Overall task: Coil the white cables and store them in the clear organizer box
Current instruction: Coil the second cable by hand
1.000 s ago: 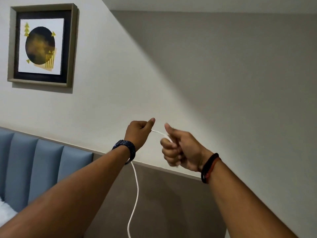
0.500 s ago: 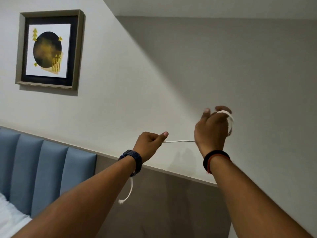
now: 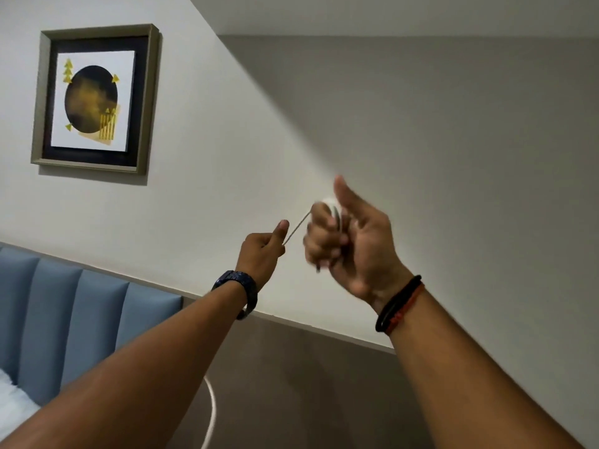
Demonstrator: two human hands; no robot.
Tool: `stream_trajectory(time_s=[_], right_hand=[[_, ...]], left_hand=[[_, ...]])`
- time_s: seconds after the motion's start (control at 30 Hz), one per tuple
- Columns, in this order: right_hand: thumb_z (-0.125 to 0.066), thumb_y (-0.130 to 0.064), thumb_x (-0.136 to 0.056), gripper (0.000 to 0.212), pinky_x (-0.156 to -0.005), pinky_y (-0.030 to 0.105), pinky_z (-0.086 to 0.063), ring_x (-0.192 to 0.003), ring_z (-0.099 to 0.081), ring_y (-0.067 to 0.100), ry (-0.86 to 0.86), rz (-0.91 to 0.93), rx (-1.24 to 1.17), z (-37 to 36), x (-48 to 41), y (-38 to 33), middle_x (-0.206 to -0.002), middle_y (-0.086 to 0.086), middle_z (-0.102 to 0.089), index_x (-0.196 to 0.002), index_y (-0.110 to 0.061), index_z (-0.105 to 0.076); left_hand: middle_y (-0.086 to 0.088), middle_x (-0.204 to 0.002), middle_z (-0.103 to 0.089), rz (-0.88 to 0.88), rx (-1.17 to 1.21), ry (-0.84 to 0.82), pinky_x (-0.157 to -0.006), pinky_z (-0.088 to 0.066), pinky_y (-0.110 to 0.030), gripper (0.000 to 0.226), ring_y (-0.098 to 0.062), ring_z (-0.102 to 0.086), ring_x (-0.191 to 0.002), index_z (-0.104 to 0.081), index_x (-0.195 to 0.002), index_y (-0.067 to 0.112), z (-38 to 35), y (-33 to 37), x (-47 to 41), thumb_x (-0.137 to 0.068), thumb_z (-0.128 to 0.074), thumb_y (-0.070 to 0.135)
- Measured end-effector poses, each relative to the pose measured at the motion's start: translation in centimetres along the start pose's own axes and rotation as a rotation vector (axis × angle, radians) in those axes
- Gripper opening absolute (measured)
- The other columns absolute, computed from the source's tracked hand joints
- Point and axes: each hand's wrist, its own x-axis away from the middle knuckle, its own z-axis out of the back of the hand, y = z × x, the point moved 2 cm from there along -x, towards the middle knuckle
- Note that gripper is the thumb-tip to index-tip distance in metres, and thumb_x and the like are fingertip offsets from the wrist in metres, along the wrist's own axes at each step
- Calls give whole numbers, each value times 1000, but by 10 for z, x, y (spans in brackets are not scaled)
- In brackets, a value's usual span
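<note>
Two bare arms reach up in front of a pale wall, a white cable (image 3: 295, 229) stretched taut between the hands. The left hand (image 3: 262, 253) is curled closed, pinching the cable between thumb and forefinger. The right hand (image 3: 351, 241), blurred, sits just beside it with its fingers (image 3: 319, 234) folded around several white loops and the thumb raised. A slack length of the same cable hangs below the left forearm and runs off the bottom edge. A dark watch (image 3: 241, 291) circles the left wrist; black and red bands (image 3: 400, 303) circle the right. A framed picture (image 3: 95, 98) hangs at upper left, well apart from the hands. A blue padded headboard (image 3: 71, 315) and a corner of white bedding (image 3: 14, 406) meet the left edge. Bare wall lies open above and to the right of the hands.
</note>
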Motion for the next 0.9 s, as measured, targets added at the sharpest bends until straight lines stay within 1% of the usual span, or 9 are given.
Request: stream_trajectory(time_s=[0.13,0.23,0.3,0.43,0.5,0.6,0.67,0.8,0.9], right_hand=[[-42,-25,-97,32,-50,27,-27,-46,-31,11,545,389,-117,15,-20,-12,-48,-7,-35,-66,-19,-39],[-40,-19,-95,18,-59,25,-37,-58,-42,11,1178,608,282,42,-17,-14,-66,-3,-45,-78,-14,-44],[-38,-16,-97,11,-61,13,-35,-67,-49,9,1333,597,567,56,-11,-9,-77,-4,-50,-90,-10,-44],[-38,-39,-95,39,-61,29,-35,-75,-62,32,1098,246,1627,83,-2,28,-80,14,-66,-85,-6,-56],[-26,-54,-94,59,-65,34,-40,-76,-62,33,815,-48,1814,91,4,48,-81,16,-66,-81,-6,-58],[-7,-75,-83,74,-58,31,-38,-51,-46,20,410,-488,1389,84,13,69,-57,5,-50,-54,-15,-41],[-4,-85,-72,76,-49,28,-27,-40,-25,15,216,-595,958,70,15,71,-45,-1,-32,-49,-17,-28],[-20,-75,-85,69,-46,29,-18,-39,-18,14,-66,-384,210,33,3,47,-39,-3,-23,-51,-15,-27],[-35,-54,-93,55,-45,28,-20,-38,-20,12,21,-64,-60,10,-9,26,-40,-6,-24,-53,-16,-36]], left_hand=[[9,-43,-37,-19,2,-129,-52,-24,-27,57,-15,-48,-58,-27,-49,17,-13,0,10,-90,-47,51],[11,-35,-27,-64,-50,-249,-50,-20,-25,57,-11,-22,-45,-28,-49,18,-20,-3,18,-89,-49,52],[11,-34,-26,-86,-96,-271,-50,-21,-25,57,-10,-18,-42,-29,-49,15,-22,-3,20,-88,-50,52],[9,-36,-18,-146,-128,-214,-53,-23,-25,60,-14,-27,-48,-23,-47,18,-17,0,14,-87,-53,50],[7,-36,-14,-180,-132,-182,-58,-25,-28,62,-18,-33,-53,-21,-46,19,-12,0,8,-86,-54,53],[7,-37,-14,-204,-164,-118,-57,-26,-29,64,-16,-27,-47,-20,-45,19,-5,-1,-3,-86,-54,55],[7,-37,-14,-178,-154,-50,-57,-25,-29,63,-17,-24,-47,-21,-45,18,0,-5,-10,-86,-54,54],[9,-38,-31,-54,-40,-4,-59,-34,-30,63,-18,-57,-57,-36,-45,9,-3,-19,-11,-89,-51,52],[-8,-48,-43,-20,50,-81,-53,-36,-29,68,-13,-49,-44,-45,-51,-4,-19,-23,1,-90,-48,52]])
